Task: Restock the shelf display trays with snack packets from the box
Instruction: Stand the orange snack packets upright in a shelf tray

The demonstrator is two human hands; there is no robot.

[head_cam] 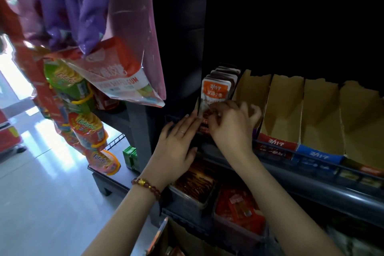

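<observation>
An orange-and-white snack packet [215, 91] stands upright at the front of a row of like packets [226, 72] in the leftmost cardboard display tray on the shelf. My right hand [230, 124] pinches the lower edge of that front packet. My left hand [176, 145], with a ring and a bead bracelet on the wrist, presses its fingertips against the packet's left side. To the right stand three open cardboard display trays [284, 110] showing only bare brown card inside. A cardboard box [164, 239] sits at the bottom, below my arms.
Hanging snack bags [116, 52] and chip packs [87, 127] crowd the left side. The shelf below holds bins of red and brown packets [239, 208]. A dark shelf rail [311, 174] runs across the front. Shiny floor [41, 193] lies at left.
</observation>
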